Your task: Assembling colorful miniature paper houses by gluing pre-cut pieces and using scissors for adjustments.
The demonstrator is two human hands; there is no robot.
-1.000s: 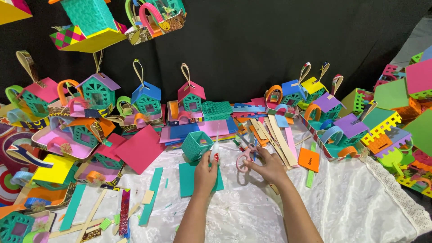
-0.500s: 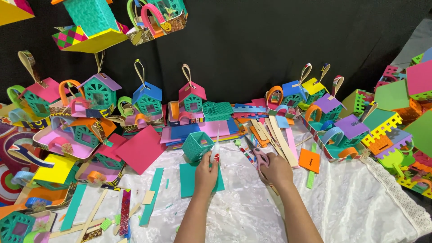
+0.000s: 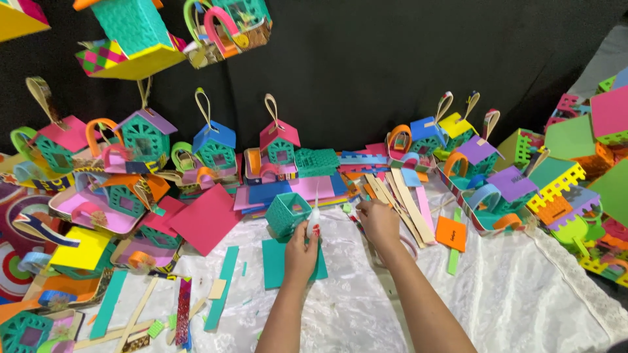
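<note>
My left hand [image 3: 299, 253] grips a small white glue bottle [image 3: 314, 221] with its thin nozzle pointing up. It rests on a teal foam sheet [image 3: 275, 265] lying on the white cloth. Just left of the bottle stands a teal lattice foam cube [image 3: 286, 213]. My right hand [image 3: 379, 222] reaches forward, fingers curled at the near end of a pile of wooden and coloured strips [image 3: 399, 196]. A pink loop like a scissors handle [image 3: 409, 244] shows beside that wrist. What the right fingers hold is hidden.
Small foam houses with loop handles [image 3: 214, 145] line the black backdrop, and more hang above [image 3: 134, 33]. Foam sheets, a pink square [image 3: 204, 222], an orange tag [image 3: 451, 233] and loose strips [image 3: 222, 281] lie on the white cloth [image 3: 523, 294]. Heaps of foam pieces crowd both sides.
My right hand has moved forward and right, from beside the left hand to the strip pile. The scissors seen in it earlier now show only as a pink loop by the wrist.
</note>
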